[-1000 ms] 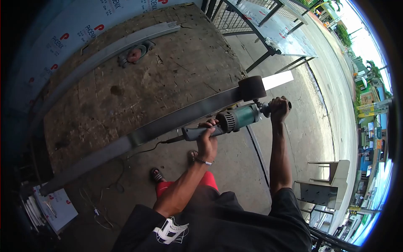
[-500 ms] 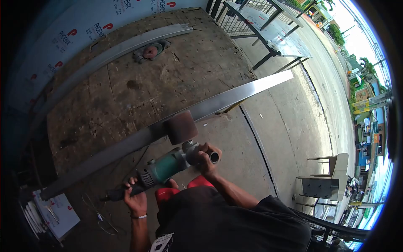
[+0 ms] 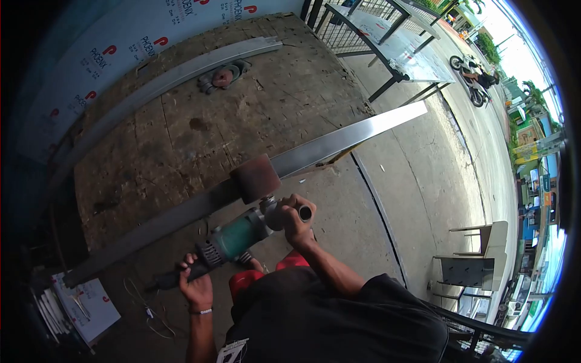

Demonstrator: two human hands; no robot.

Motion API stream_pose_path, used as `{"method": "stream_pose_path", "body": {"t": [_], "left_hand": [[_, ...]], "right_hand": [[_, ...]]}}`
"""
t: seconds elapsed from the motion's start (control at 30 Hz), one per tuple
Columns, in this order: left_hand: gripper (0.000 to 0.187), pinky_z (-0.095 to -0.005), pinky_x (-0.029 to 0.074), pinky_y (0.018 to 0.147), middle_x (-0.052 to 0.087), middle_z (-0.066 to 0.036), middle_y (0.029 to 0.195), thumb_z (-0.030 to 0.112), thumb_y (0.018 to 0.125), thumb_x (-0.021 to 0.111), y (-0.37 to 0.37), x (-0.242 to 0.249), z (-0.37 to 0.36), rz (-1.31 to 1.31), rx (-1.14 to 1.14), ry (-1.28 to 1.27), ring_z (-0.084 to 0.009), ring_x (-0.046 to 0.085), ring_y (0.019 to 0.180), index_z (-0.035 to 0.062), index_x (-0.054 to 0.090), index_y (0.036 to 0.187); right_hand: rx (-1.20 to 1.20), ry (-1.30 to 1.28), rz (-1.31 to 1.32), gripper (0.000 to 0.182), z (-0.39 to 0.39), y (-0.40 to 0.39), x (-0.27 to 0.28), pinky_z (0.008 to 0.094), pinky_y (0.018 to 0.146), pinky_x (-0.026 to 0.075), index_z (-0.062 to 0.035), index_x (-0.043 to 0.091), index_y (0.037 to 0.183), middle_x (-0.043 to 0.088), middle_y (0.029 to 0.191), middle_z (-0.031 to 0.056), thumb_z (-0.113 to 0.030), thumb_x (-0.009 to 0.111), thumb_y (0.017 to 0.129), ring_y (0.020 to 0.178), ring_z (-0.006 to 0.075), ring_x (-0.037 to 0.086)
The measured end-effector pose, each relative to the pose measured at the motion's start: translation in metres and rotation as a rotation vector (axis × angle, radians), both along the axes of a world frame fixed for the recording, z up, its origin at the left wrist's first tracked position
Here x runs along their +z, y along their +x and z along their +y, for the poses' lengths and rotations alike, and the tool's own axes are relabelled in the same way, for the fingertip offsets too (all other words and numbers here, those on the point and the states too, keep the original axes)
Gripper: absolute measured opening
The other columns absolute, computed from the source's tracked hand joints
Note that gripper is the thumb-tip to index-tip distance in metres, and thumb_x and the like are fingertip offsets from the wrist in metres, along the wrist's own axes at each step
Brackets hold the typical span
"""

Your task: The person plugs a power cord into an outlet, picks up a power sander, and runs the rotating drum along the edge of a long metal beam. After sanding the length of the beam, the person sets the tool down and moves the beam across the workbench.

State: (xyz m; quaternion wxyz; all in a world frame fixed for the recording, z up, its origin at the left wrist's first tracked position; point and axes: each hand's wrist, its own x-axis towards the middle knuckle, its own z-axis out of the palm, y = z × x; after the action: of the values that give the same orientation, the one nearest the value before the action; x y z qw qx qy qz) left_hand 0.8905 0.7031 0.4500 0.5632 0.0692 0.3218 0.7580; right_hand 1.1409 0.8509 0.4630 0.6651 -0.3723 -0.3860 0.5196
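A green and grey handheld drum sander (image 3: 236, 236) is held in front of my body. My right hand (image 3: 295, 222) is closed around its front tube handle. At its rear, my left hand (image 3: 196, 283) wraps the dark grip, thumb side partly showing. The reddish-brown sanding drum (image 3: 256, 178) sits over a long metal bar (image 3: 327, 145) and appears to touch its top face. That bar lies along the near edge of a worn wooden worktable (image 3: 193, 139), its shiny right end sticking out past the table.
Another metal bar (image 3: 181, 74) lies at the table's back, beside a round reddish disc tool (image 3: 224, 77). A metal-framed table (image 3: 417, 60) stands at upper right. White sheets (image 3: 94, 311) and a loose cable (image 3: 148, 314) are at lower left. A motorcycle (image 3: 475, 81) is on the road.
The sander and both hands have shifted slightly, with the drum a little further left along the bar. The view has turned slightly. A motorcycle with a rider has appeared on the road.
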Motion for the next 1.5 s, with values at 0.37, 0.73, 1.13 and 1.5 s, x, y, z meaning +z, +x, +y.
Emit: {"method": "stream_pose_path", "body": {"t": [0.37, 0.73, 1.13, 1.5], "left_hand": [[0.02, -0.044, 0.033, 0.106, 0.048, -0.008, 0.104, -0.001, 0.078, 0.05, 0.337, -0.015, 0.196, -0.132, -0.263, 0.08, -0.024, 0.045, 0.114, 0.0105, 0.049, 0.094], [0.017, -0.039, 0.032, 0.105, 0.051, -0.008, 0.096, -0.005, 0.074, 0.052, 0.438, -0.025, 0.253, -0.231, -0.185, 0.114, -0.024, 0.049, 0.106, 0.0071, 0.052, 0.087], [0.011, -0.0395, 0.032, 0.107, 0.047, -0.006, 0.099, 0.007, 0.08, 0.053, 0.2, -0.002, 0.09, -0.094, 0.025, 0.029, -0.0215, 0.045, 0.108, 0.0097, 0.051, 0.09], [0.012, -0.0396, 0.033, 0.105, 0.046, -0.006, 0.097, 0.009, 0.079, 0.053, 0.192, 0.006, 0.085, -0.054, 0.118, -0.004, -0.0223, 0.044, 0.105, 0.0098, 0.05, 0.091]], "right_hand": [[-0.143, 0.136, 0.132, 0.026, 0.159, 0.365, -0.009, 0.0296, 0.039, 0.028, -0.0102, 0.033, 0.062, 0.034, 0.049, 0.002, -0.008, 0.049, 0.083, 0.039, 0.0124, 0.03], [-0.097, 0.106, 0.042, 0.025, 0.205, 0.462, -0.001, 0.0288, 0.041, 0.025, -0.0111, 0.035, 0.064, 0.033, 0.05, 0.0013, -0.014, 0.046, 0.086, 0.041, 0.0121, 0.028], [0.046, -0.009, -0.032, 0.026, 0.086, 0.202, -0.005, 0.0245, 0.049, 0.033, -0.0032, 0.039, 0.063, 0.047, 0.059, 0.0031, -0.012, 0.058, 0.078, 0.054, 0.0087, 0.042], [0.095, 0.033, -0.047, 0.023, 0.096, 0.187, -0.001, 0.0247, 0.047, 0.034, -0.0027, 0.04, 0.062, 0.048, 0.058, 0.0035, -0.008, 0.056, 0.078, 0.052, 0.0094, 0.043]]}}
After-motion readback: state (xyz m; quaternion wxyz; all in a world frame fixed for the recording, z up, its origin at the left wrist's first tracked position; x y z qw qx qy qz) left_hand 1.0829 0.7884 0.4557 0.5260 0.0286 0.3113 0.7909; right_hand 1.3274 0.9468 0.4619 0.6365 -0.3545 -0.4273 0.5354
